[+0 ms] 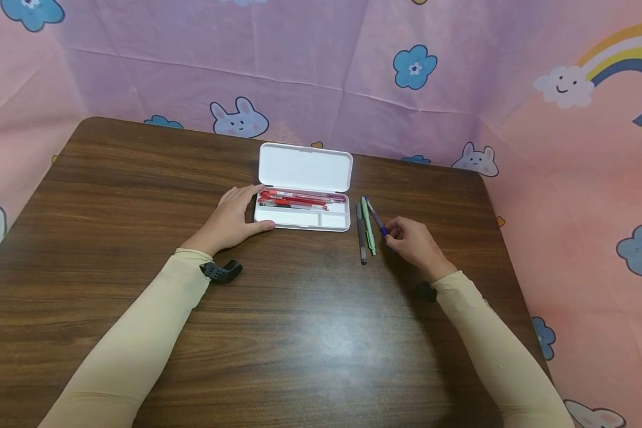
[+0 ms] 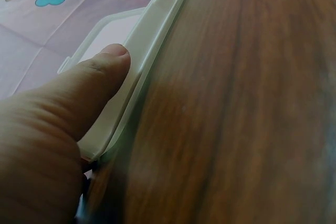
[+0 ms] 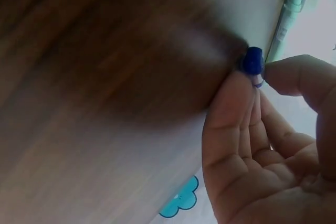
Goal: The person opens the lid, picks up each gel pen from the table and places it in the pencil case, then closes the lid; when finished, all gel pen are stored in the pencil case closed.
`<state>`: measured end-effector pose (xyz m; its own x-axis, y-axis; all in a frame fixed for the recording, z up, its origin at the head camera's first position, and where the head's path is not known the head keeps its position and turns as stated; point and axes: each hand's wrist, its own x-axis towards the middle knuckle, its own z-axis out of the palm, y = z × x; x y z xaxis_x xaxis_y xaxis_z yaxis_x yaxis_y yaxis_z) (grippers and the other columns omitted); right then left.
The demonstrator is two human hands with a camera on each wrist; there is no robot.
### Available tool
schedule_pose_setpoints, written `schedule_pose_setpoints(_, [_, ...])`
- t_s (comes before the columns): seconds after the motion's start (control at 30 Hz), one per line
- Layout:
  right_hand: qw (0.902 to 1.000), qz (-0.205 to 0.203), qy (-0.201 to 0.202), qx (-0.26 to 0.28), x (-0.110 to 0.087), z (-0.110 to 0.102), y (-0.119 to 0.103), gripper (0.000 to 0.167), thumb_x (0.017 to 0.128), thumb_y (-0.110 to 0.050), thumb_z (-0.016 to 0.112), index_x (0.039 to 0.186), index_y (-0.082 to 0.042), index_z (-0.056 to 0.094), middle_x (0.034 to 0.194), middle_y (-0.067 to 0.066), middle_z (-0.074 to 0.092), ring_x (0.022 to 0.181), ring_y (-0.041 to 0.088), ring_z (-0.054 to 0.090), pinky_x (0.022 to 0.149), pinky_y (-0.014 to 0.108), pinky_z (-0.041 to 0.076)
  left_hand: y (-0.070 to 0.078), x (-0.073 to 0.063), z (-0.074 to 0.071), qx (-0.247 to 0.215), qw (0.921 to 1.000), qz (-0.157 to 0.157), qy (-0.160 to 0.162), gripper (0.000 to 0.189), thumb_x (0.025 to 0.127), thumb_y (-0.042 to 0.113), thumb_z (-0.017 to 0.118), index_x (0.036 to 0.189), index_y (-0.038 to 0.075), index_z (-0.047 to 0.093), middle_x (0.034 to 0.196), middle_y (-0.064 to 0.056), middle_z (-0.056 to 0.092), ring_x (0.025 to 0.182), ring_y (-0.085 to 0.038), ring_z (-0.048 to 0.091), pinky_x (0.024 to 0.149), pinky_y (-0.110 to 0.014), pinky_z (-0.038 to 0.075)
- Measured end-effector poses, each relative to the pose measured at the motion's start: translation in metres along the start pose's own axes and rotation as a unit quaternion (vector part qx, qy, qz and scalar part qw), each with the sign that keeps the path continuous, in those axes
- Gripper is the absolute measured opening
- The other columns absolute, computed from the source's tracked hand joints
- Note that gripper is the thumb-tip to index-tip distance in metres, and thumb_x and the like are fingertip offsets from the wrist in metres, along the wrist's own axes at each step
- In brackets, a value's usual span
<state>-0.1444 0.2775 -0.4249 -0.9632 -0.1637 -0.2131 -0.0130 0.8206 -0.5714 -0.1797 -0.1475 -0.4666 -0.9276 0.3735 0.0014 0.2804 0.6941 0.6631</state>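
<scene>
Two digits at the blue end: thumb and forefinger of the right hand (image 1: 414, 242) pinch the blue pen (image 1: 377, 217) near its blue end, with only the narrow pen between them.
Blue pen: it slants away from these fingertips, its far tip just beside the top of the green pen (image 1: 368, 229); whether it fully touches the table (image 1: 235, 356), I cannot tell.
Green and grey neighbours: the green pen and the dark grey pen (image 1: 361, 235) lie side by side, between the right hand and the white pen case (image 1: 291, 219), held by no hand.
Left fingers: the left hand (image 1: 227, 219) is spread wide at the left end of the case, thumb against the front wall, forefinger at the back corner.
White case: its lid (image 1: 305, 167) stands open at the back; several red pens (image 1: 299, 201) lie in the long rear compartment.
Step in hand: sorting of pens, I judge; the blue one is either being taken up or laid down.
Next move: for taking up, it would need a firm pinch and a lift clear of the green pen, with the case kept steady; for laying down, a gentle release.
</scene>
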Motion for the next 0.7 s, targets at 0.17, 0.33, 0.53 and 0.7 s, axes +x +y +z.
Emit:
schedule_pose_setpoints(0.17, [1.0000, 0.004, -0.002, 0.001, -0.002, -0.003, 0.001, 0.023, 0.097, -0.010, 0.066, 0.118, 0.000, 0.067, 0.099, 0.013, 0.070, 0.085, 0.025, 0.062, 0.072, 0.032, 0.053, -0.001, 0.000, 0.000, -0.002, 1.0000, 0.000, 0.000, 0.098, 0.089, 0.060, 0.074, 0.162, 0.012, 0.030, 0.165, -0.016, 0.034, 0.155, -0.038, 0.024, 0.130, -0.051, 0.005])
schedule_pose_setpoints(0.33, [0.9998, 0.002, 0.006, -0.019, -0.004, -0.005, 0.006, 0.022, 0.096, -0.011, 0.067, 0.116, -0.001, 0.068, 0.098, 0.012, 0.070, 0.085, 0.024, 0.061, 0.072, 0.032, 0.051, -0.002, 0.001, 0.001, -0.003, 1.0000, -0.001, -0.002, 0.099, 0.089, 0.062, 0.074, 0.163, 0.013, 0.030, 0.166, -0.015, 0.033, 0.155, -0.037, 0.023, 0.130, -0.051, 0.006])
schedule_pose_setpoints(0.53, [0.9989, 0.010, 0.014, -0.044, -0.007, -0.010, 0.012, 0.019, 0.094, -0.010, 0.068, 0.111, -0.002, 0.070, 0.096, 0.011, 0.071, 0.083, 0.024, 0.061, 0.070, 0.032, 0.049, -0.002, 0.000, 0.000, -0.004, 1.0000, -0.002, -0.004, 0.099, 0.089, 0.062, 0.073, 0.163, 0.013, 0.029, 0.166, -0.015, 0.033, 0.155, -0.037, 0.023, 0.130, -0.051, 0.005])
schedule_pose_setpoints(0.7, [0.9986, 0.020, 0.013, -0.047, -0.010, -0.015, 0.015, 0.019, 0.093, -0.012, 0.069, 0.110, -0.003, 0.071, 0.095, 0.010, 0.071, 0.082, 0.023, 0.060, 0.069, 0.031, 0.048, -0.001, 0.000, -0.001, -0.004, 1.0000, -0.006, -0.006, 0.098, 0.090, 0.059, 0.074, 0.163, 0.013, 0.029, 0.166, -0.016, 0.032, 0.156, -0.038, 0.022, 0.130, -0.051, 0.005])
